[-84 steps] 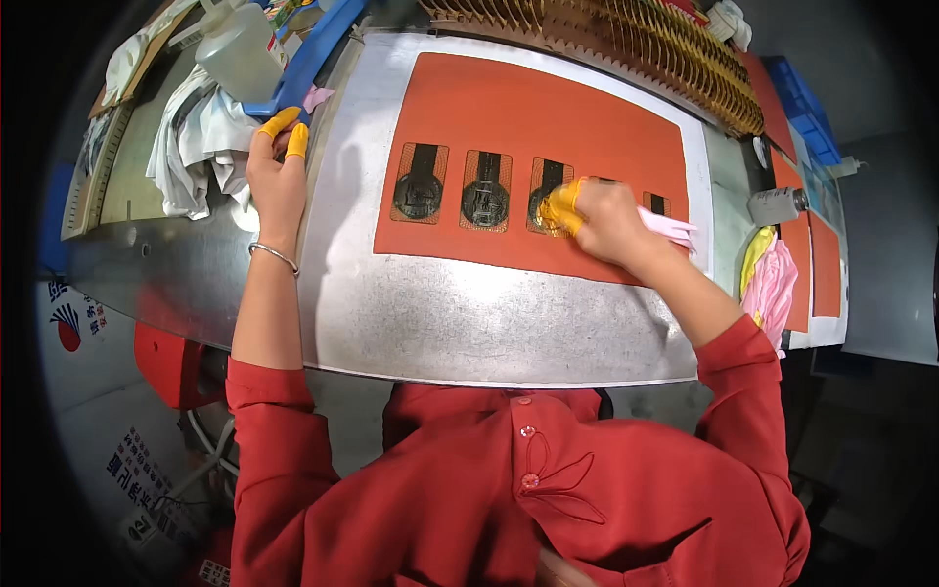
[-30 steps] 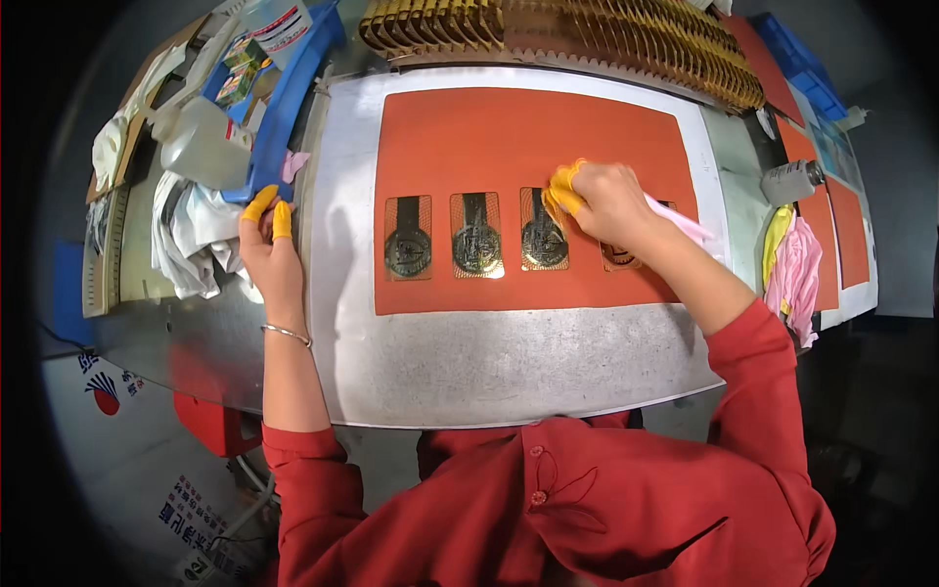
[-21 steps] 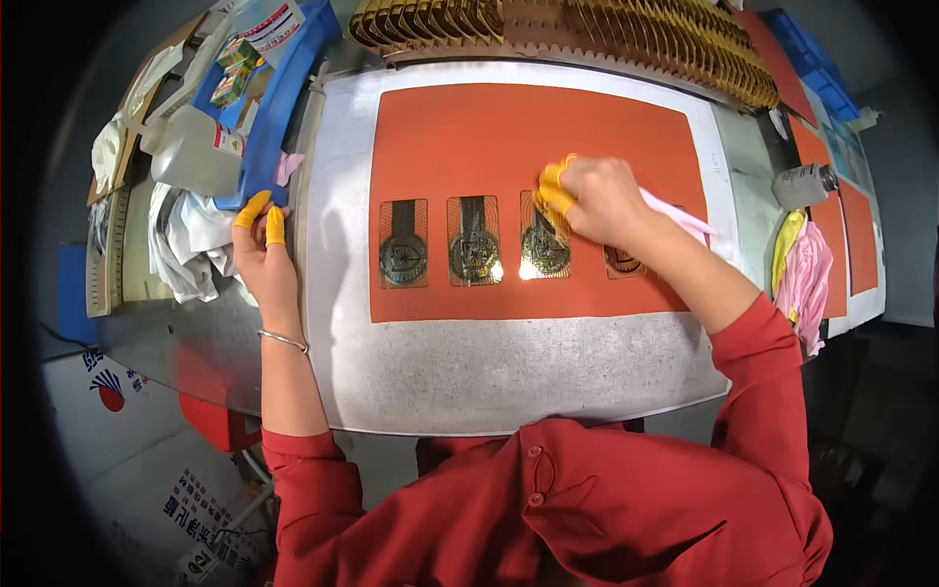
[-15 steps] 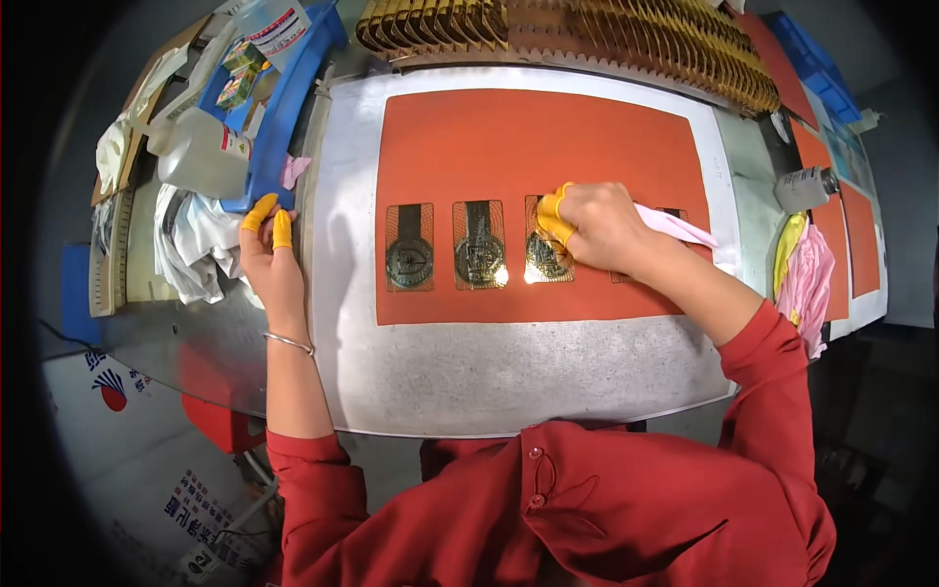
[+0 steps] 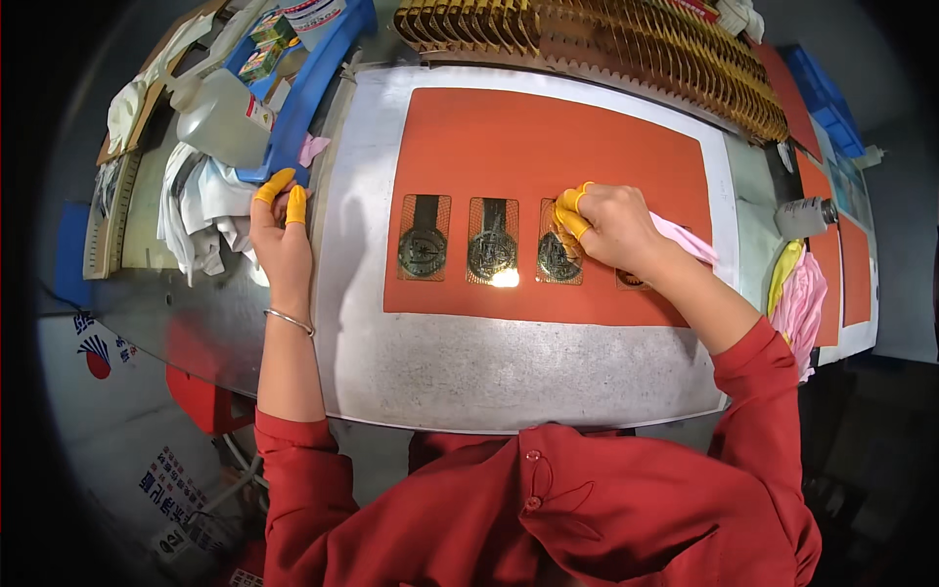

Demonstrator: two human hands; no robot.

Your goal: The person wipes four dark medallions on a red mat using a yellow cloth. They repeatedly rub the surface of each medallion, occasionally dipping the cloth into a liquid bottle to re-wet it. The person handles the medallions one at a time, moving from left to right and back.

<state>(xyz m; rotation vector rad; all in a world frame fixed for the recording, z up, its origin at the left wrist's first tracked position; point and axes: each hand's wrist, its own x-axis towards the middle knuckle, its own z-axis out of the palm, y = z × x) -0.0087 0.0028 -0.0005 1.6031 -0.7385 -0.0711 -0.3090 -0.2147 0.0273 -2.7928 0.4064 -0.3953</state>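
Observation:
My left hand (image 5: 282, 235), with yellow finger cots on thumb and forefinger, rests beside the blue tray and the white cloths (image 5: 203, 210). Its thumb and forefinger are apart, with nothing visible between them. On the orange mat (image 5: 548, 137) lies a row of dark, shiny medal-shaped plates, including one at the left (image 5: 424, 238) and another beside it (image 5: 492, 242). My right hand (image 5: 611, 225), also in yellow cots, is closed with its fingertips down at the third plate (image 5: 559, 259). What they grip is hidden. A pale pink cloth (image 5: 683, 238) shows behind that wrist, and a further plate (image 5: 629, 280) is mostly covered by the forearm.
A blue tray (image 5: 315, 78) at the left holds bottles and small boxes, with a translucent jug (image 5: 223, 122) beside it. A ribbed golden rack (image 5: 606, 49) spans the far side. A small bottle (image 5: 807, 217) and a pink cloth bundle (image 5: 800, 303) are at the right.
The view has shifted slightly. My right hand stays at the third plate, its fingertips nearer the plate's upper left part. My left hand stays beside the tray.

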